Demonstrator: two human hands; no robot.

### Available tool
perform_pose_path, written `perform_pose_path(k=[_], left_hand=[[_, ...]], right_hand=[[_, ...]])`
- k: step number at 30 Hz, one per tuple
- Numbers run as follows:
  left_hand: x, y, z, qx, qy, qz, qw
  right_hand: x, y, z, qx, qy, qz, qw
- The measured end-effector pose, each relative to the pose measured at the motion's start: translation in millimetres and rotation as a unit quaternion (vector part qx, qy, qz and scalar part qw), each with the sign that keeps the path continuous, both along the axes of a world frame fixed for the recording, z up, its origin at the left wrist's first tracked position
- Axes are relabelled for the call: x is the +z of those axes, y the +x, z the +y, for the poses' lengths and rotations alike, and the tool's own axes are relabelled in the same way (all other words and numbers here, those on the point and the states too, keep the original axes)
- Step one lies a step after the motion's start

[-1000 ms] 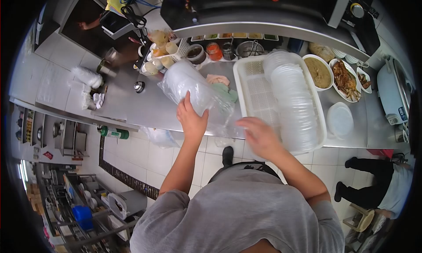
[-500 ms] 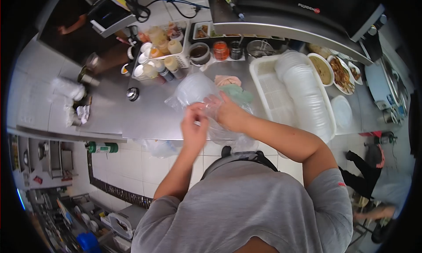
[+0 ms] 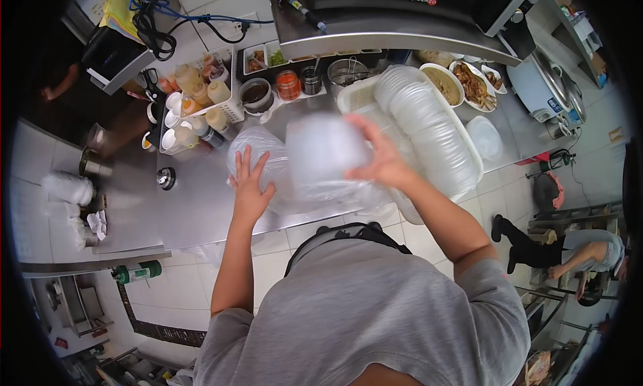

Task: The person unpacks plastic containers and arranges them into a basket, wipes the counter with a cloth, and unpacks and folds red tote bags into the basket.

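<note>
My right hand [image 3: 382, 155] is closed round a whitish, translucent plastic container [image 3: 325, 148], blurred by motion, which may be a stack of several. The container is over the metal counter, in front of my body. To its left, my left hand [image 3: 251, 181] has its fingers spread against a clear plastic bag [image 3: 258, 138]. Inside the bag is a rounded, translucent stack whose exact kind I cannot make out. Loose plastic film lies below the container, near the counter's front edge.
A white basket [image 3: 474, 161] with a row of stacked clear lids [image 3: 415, 118] stands to the right. Squeeze bottles [image 3: 218, 94] fill a white crate at the left back, beside sauce jars [image 3: 288, 84]. A call bell [image 3: 165, 178] sits left. Another person [image 3: 589, 248] is at far right.
My hands have moved apart; earlier they were together at the bag. The right hand now grips the whitish container, and the left fingers have spread. The camera view has shifted.
</note>
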State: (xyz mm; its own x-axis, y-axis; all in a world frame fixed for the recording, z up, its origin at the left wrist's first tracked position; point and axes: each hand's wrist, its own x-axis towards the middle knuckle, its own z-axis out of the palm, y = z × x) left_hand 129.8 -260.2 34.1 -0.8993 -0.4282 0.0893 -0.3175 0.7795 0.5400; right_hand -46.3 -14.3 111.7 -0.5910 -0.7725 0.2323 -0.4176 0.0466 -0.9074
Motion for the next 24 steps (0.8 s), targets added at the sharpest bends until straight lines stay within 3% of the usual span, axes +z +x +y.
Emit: perform_pose_path(k=[2,5,6,8,11,12,15,16,17,19,20,22,24], left_hand=[[6.4,4.2,-0.6,-0.007,-0.006,-0.013,1.000],[2.1,5.0,3.7,0.009,-0.014,-0.001,1.000],[3.2,4.6,7.1,0.008,-0.016,-0.002,1.000],[5.7,1.3,14.4,0.001,-0.018,-0.003,1.000],[6.6,-1.5,19.9,-0.013,0.001,0.043,0.999],[7.2,-1.7,16.1,-0.003,0.009,0.080,0.997],[3.7,2.5,-2.5,0.050,0.027,0.161,0.985],[0.5,2.3,-13.6,0.071,0.029,0.164,0.983],[-3.7,0.2,-23.9,0.091,0.031,0.169,0.981],[-24.3,-13.0,-42.3,0.116,0.023,0.197,0.973],[-34.4,-17.1,-49.1,0.126,0.020,0.212,0.969],[-34.8,-19.5,-52.4,0.143,0.198,0.142,0.959],[-39.6,-26.3,-56.8,0.150,0.312,0.117,0.931]], right_hand=[[-3.7,-19.6,9.9,-0.123,-0.181,-0.126,0.968],[8.4,-44.8,23.1,-0.295,-0.179,-0.123,0.931],[3.6,-53.1,22.2,-0.334,-0.052,-0.035,0.941],[-21.3,-70.4,20.1,-0.389,0.203,0.143,0.887],[-65.2,-75.7,-1.4,-0.380,0.347,0.151,0.844],[-75.9,-77.4,-2.2,-0.393,0.308,0.243,0.832],[-29.1,-46.2,-9.6,-0.323,0.033,0.293,0.899],[-17.1,-29.7,-4.1,-0.216,0.120,0.166,0.955],[-8.1,-14.7,1.8,-0.102,0.202,0.035,0.973],[-0.5,14.9,-11.2,0.154,0.427,0.093,0.886],[-15.2,20.9,-18.9,0.166,0.403,0.116,0.893],[-63.4,30.0,-35.3,0.183,0.353,0.160,0.903],[-71.9,30.8,-66.6,0.148,0.087,0.309,0.935]])
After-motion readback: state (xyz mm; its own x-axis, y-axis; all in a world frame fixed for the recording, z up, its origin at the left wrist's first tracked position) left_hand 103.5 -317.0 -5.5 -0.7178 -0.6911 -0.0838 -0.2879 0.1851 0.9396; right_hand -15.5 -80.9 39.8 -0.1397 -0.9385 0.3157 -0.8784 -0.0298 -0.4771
